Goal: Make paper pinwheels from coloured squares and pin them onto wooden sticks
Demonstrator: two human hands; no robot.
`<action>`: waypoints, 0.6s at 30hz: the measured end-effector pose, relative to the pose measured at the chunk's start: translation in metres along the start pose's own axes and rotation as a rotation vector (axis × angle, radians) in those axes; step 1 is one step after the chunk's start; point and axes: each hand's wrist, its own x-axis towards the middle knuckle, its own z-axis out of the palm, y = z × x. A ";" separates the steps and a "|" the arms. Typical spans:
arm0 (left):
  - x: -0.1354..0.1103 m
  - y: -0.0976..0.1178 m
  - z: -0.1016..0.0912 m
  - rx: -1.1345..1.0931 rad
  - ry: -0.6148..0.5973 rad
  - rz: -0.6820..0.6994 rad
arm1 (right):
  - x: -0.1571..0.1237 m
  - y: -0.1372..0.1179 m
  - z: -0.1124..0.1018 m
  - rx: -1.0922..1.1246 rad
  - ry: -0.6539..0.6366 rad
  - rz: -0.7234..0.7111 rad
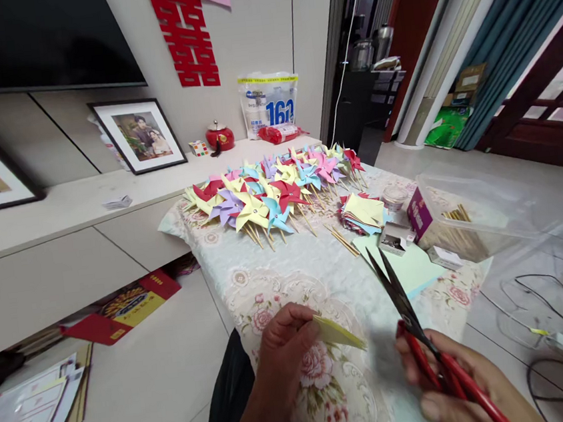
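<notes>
My left hand [283,352] pinches a small yellow paper piece [338,332] over the flowered tablecloth [289,284], fingers closed on its left edge. My right hand [455,381] grips red-handled scissors [414,321]; their dark blades point up and away, slightly parted, just right of the paper. Farther along the table lie several finished paper pinwheels [274,188] on wooden sticks, a stack of cut coloured paper squares [363,212], and a light green sheet [410,264].
A clear plastic box [463,219] with wooden sticks stands at the right, with a small jar [394,196] and a little box [393,243] beside it. A low cabinet [65,254] with framed photos runs along the left. Cables [550,330] lie on the floor at right, papers [31,412] at left.
</notes>
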 end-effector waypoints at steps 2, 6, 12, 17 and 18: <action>-0.011 0.002 0.013 -0.083 0.091 -0.081 | 0.012 -0.008 0.020 0.063 0.087 -0.057; -0.029 0.005 0.031 -0.200 0.162 -0.193 | 0.032 -0.020 0.056 0.270 0.209 -0.043; -0.041 0.002 0.032 -0.277 0.141 -0.280 | 0.043 -0.023 0.075 0.479 0.233 -0.001; -0.043 0.007 0.014 -0.164 0.051 -0.199 | 0.046 -0.017 0.070 0.633 0.093 -0.002; -0.042 0.009 0.009 -0.080 0.015 -0.131 | 0.046 -0.017 0.069 0.662 0.063 0.001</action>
